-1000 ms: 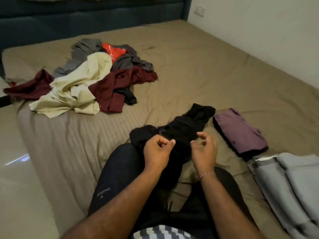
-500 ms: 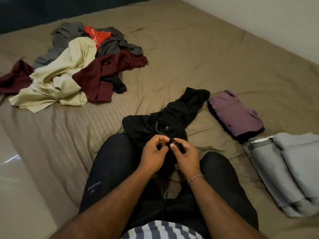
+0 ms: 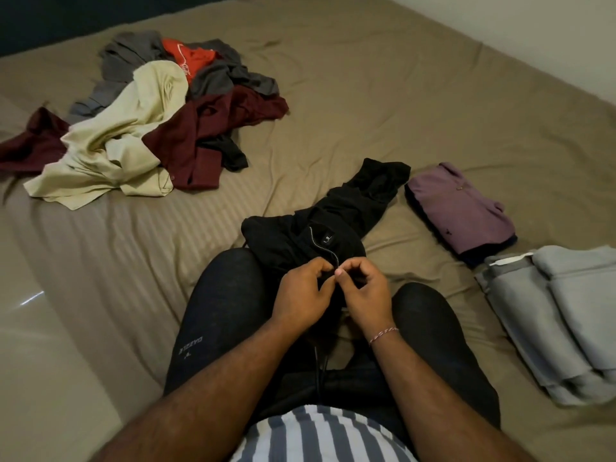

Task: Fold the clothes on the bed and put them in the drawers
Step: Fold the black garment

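Olive-brown bedding is filling nearly the whole view, with a pale wall along the far right and a glossy floor showing past the mattress edge on the left. A black zip-up garment is being worked on at the near middle of the bed, draped partly over the person's left knee and trailing away towards the far right. Its zipper is being pinched from both sides: the left hand is being curled onto the fabric beside the teeth, and the right hand is being closed on what is judged to be the slider, though that small part is hidden by the fingers.

The garment is being judged soft, limp and light, with no stiffness to help a fold; it is likely to slump unless it is spread flat first. Once zipped, it is best taken hold of at the shoulders or the hem corners, not at the bunched middle.

An unfolded pile of cream, maroon, grey and red clothes is lying well apart at the far left. A folded purple garment is sitting just beside the black one's far end, and folded grey garments are lying near the right knee. Open sheet for spreading is being offered ahead, between the pile and the purple piece; the left mattress edge is close, so cloth laid there could slide off. No drawers are being shown.
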Available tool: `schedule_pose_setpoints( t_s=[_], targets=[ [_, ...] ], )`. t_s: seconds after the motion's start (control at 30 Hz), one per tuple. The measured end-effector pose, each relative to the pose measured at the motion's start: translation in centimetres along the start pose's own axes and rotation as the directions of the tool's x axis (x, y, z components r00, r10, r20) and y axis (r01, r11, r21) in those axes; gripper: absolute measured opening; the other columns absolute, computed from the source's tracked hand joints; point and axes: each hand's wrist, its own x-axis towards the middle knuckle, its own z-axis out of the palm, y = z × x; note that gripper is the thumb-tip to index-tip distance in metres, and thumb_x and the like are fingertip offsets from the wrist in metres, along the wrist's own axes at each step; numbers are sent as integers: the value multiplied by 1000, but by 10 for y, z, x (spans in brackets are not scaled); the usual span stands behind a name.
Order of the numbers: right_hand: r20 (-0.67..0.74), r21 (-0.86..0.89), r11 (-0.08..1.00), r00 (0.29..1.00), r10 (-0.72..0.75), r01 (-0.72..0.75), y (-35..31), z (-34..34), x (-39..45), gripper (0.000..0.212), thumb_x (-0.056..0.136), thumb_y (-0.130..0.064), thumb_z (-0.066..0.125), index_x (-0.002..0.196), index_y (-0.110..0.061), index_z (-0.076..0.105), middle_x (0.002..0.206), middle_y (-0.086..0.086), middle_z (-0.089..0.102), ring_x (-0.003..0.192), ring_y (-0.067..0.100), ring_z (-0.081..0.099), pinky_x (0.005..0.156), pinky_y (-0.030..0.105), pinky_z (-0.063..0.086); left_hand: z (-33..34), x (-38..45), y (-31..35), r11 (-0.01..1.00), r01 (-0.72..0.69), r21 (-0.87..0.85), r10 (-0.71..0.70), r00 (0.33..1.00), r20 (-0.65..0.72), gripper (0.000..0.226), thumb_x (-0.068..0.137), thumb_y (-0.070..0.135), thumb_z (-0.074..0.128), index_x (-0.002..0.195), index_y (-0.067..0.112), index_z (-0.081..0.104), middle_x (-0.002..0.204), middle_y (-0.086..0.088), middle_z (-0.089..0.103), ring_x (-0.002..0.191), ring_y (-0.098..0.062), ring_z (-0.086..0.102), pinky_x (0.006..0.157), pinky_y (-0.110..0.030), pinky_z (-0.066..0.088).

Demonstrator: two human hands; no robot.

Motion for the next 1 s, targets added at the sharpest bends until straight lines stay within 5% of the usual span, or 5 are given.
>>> schedule_pose_setpoints(
  t_s=[0.13, 0.63, 0.73, 0.87, 1.0],
  targets=[
    [-66, 9, 1000, 997, -28, 29, -21, 3, 3, 17, 86, -17, 71, 79, -31, 67, 84, -8, 72, 87, 15, 70, 84, 40, 57, -12, 3, 9, 996, 32, -80, -37, 997, -64, 9, 94, 36, 72, 92, 30, 65, 77, 13, 67, 67, -3, 65, 63, -31, 57],
    [-97, 10, 998, 994, -54, 55, -73, 6, 16, 22, 93, -10, 73, 79, -26, 64, 80, -17, 70, 80, 4, 67, 75, 21, 53, -49, 5, 31, 940, -16, -342, -60, 976, -211, 12, 90, 28, 79, 84, 30, 69, 80, 12, 71, 72, -9, 69, 64, -20, 56],
    [33, 7, 983, 982, -183, 183, -74, -3, 16, 14, 98, -6, 65, 89, -16, 61, 85, -15, 66, 82, 4, 63, 78, 22, 51, -59, 3, 29, 834, 173, -524, -183, 983, 33, 7, 92, 33, 73, 86, 28, 72, 82, 8, 72, 78, -9, 68, 72, -26, 57],
    [93, 50, 976, 972, -218, 214, -72, 5, -3, 8, 100, -5, 62, 94, -10, 60, 88, -3, 63, 84, 16, 62, 79, 35, 53, -71, 2, 35, 460, 556, -692, -319, 831, 456, 28, 98, 48, 59, 90, 31, 79, 97, 2, 76, 97, -19, 71, 83, -36, 56],
    [174, -23, 928, 916, -362, 371, -80, 9, -21, 6, 98, -10, 66, 95, -14, 64, 90, -11, 64, 87, 13, 65, 78, 23, 50, -78, 9, 46, 679, 406, -612, -282, 914, 294, 21, 102, 29, 60, 95, 12, 72, 89, -6, 73, 89, -26, 71, 79, -46, 60]
  ],
)
